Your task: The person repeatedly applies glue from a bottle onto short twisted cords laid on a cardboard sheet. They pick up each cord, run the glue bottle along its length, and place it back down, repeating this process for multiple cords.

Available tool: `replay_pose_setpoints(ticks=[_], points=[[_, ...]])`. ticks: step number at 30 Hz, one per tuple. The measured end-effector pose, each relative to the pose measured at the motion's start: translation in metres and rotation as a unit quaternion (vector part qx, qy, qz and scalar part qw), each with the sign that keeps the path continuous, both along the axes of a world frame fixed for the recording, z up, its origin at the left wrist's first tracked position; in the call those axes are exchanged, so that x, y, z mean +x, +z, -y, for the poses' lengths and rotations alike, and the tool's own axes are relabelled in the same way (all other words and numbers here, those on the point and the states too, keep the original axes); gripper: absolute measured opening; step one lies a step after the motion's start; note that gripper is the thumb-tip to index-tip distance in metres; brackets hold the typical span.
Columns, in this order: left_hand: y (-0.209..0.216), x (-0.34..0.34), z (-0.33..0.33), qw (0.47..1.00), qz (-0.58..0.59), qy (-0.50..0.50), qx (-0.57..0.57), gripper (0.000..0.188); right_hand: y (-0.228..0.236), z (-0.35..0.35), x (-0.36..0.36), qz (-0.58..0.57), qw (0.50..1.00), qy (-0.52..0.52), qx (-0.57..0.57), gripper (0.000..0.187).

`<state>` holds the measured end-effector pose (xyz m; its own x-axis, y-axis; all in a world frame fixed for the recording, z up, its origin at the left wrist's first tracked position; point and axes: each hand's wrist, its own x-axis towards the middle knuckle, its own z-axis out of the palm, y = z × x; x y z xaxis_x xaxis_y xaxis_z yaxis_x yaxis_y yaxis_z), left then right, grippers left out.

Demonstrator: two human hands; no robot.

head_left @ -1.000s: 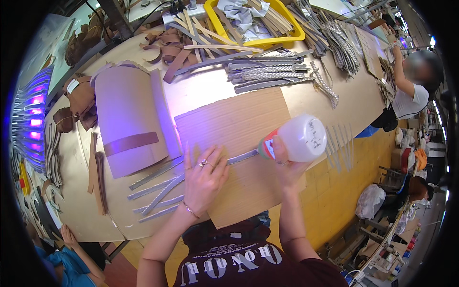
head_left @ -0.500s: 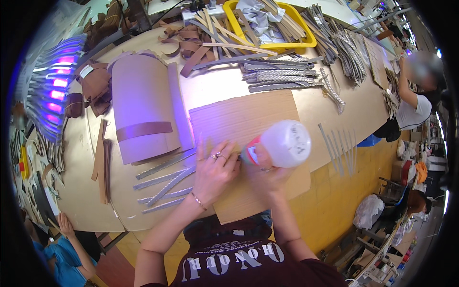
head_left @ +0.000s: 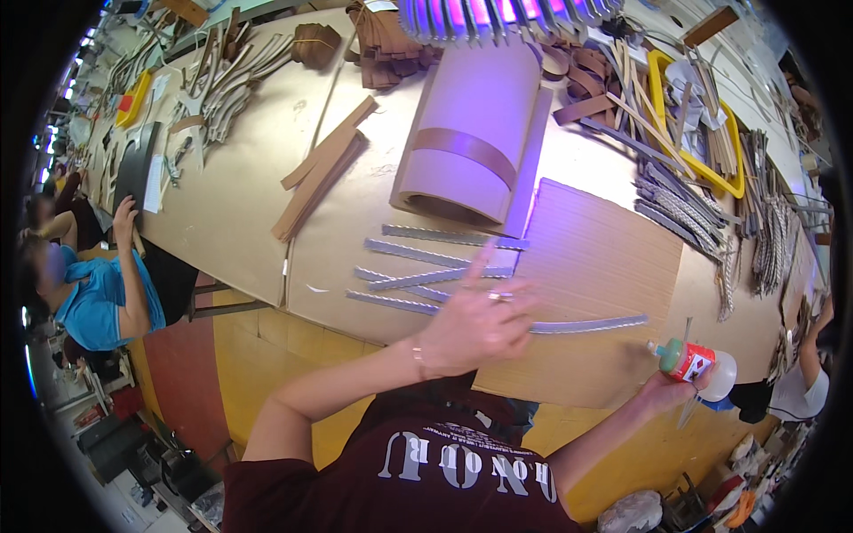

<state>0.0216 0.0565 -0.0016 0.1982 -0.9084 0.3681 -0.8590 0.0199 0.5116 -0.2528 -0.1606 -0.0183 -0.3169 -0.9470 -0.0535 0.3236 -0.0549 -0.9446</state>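
Observation:
My left hand (head_left: 484, 327) is open over the table's near edge, its index finger stretched toward several grey strips with white stitched edges (head_left: 404, 258). Beside its fingertips, one such grey strip (head_left: 591, 326) lies on a flat sheet of corrugated cardboard (head_left: 595, 258); whether the fingers touch its end I cannot tell. My right hand (head_left: 671, 391) is closed around a squeeze bottle (head_left: 721, 377), translucent white with a red label and a green neck. The bottle is tilted, its nozzle toward the cardboard's right side.
A rolled tan sheet with a brown band (head_left: 471, 115) stands behind the strips, under a purple-lit lamp (head_left: 515, 18). Brown strips (head_left: 324, 169) lie to the left. At the back right are a yellow tray (head_left: 737, 178) and braided strips (head_left: 680, 204). A person in blue (head_left: 111, 298) works at the left.
The view has swung left. My left hand has come off the cardboard toward the loose strips, leaving one strip on the cardboard. My right hand has carried the bottle away to the right.

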Motion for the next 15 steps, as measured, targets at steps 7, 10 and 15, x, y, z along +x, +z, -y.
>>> replay_pose_setpoints(ticks=[7,10,15], points=[[0.026,0.098,-0.093,0.988,0.11,0.087,0.057,0.019,-0.012,-0.008,0.031,0.061,0.997,0.055,-0.003,0.035],[0.026,0.117,-0.106,0.985,0.126,0.098,0.056,0.018,-0.012,-0.015,0.049,0.063,0.996,0.065,0.001,0.036],[0.015,0.136,-0.101,0.982,0.155,0.085,0.072,0.021,-0.013,-0.022,0.061,0.042,0.997,0.052,0.037,0.044]])
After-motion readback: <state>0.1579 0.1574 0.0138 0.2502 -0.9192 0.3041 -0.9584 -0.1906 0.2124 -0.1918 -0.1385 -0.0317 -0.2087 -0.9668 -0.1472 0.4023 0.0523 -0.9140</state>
